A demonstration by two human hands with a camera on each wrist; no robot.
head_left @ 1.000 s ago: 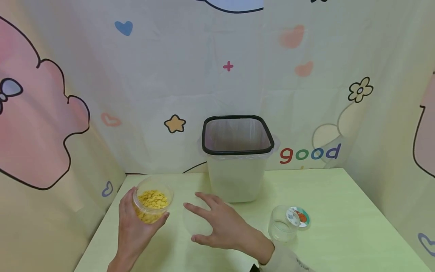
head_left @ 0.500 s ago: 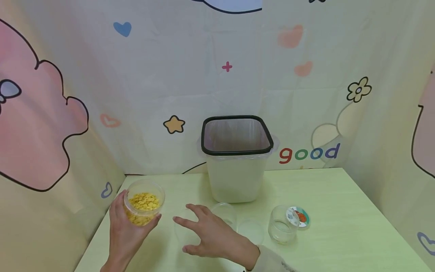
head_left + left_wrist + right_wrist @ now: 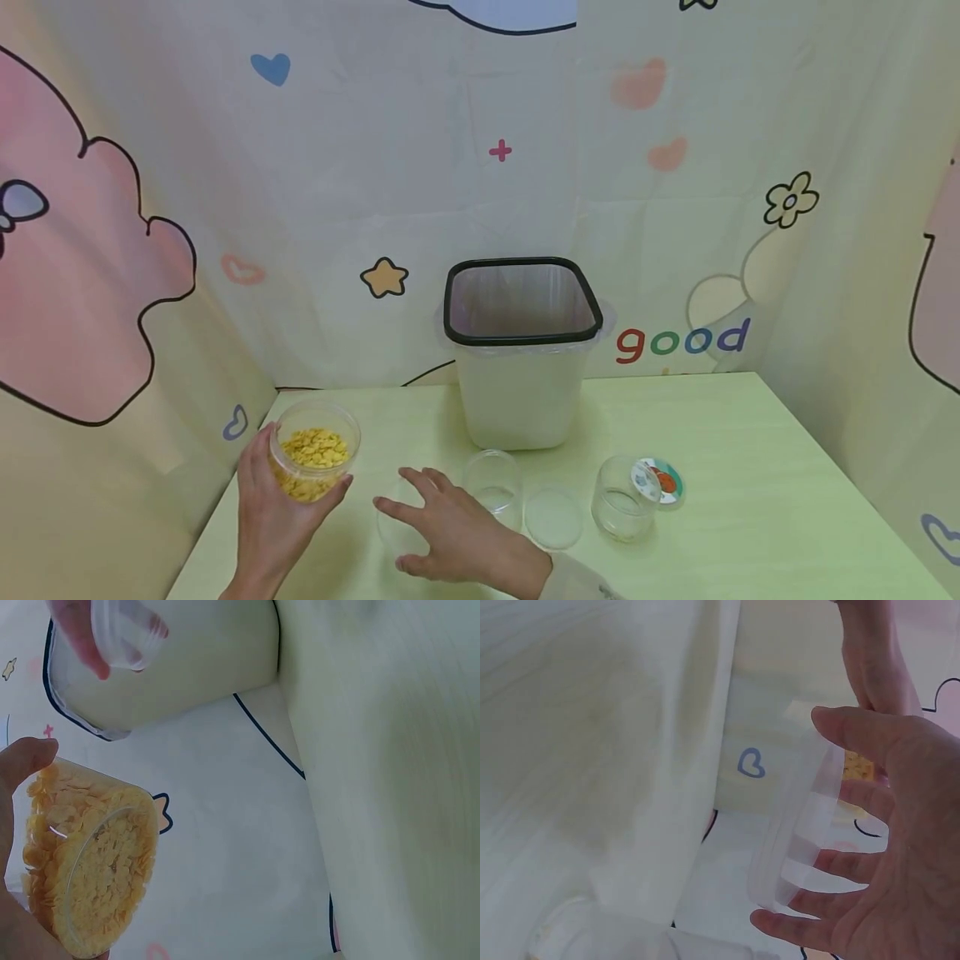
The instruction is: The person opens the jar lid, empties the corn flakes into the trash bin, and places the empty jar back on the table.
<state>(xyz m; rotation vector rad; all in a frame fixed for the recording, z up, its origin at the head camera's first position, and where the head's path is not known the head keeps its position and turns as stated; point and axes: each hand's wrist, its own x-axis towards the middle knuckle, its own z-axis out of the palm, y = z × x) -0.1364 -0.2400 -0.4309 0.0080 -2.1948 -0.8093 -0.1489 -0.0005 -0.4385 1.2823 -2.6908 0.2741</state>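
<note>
My left hand (image 3: 273, 521) grips a clear plastic jar (image 3: 97, 862) partly filled with yellow flakes that look like cornflakes. It is held at the table's left side, tilted, its open mouth visible in the head view. To its right, my right hand (image 3: 468, 533) has thumb and fingers spread around the rim of a clear, shallow plastic lid (image 3: 799, 817). In the head view this lid is only a faint disc, partly covered by the fingers. The lid and the jar are apart. The right wrist view shows the lid on edge, thumb at one side and fingertips at the other.
Behind the hands stands a pale bin (image 3: 525, 392) with a black rim. Right of my right hand are a clear jar (image 3: 495, 475), a flat clear lid (image 3: 553, 518), another clear jar (image 3: 618, 508) and a round lid with a printed label (image 3: 671, 479). Cloth walls enclose the table (image 3: 750, 500).
Both hands have shifted left and slightly toward me, carrying the flake jar and the clear lid. A clear jar and a flat lid on the table have come into sight behind the right hand.
</note>
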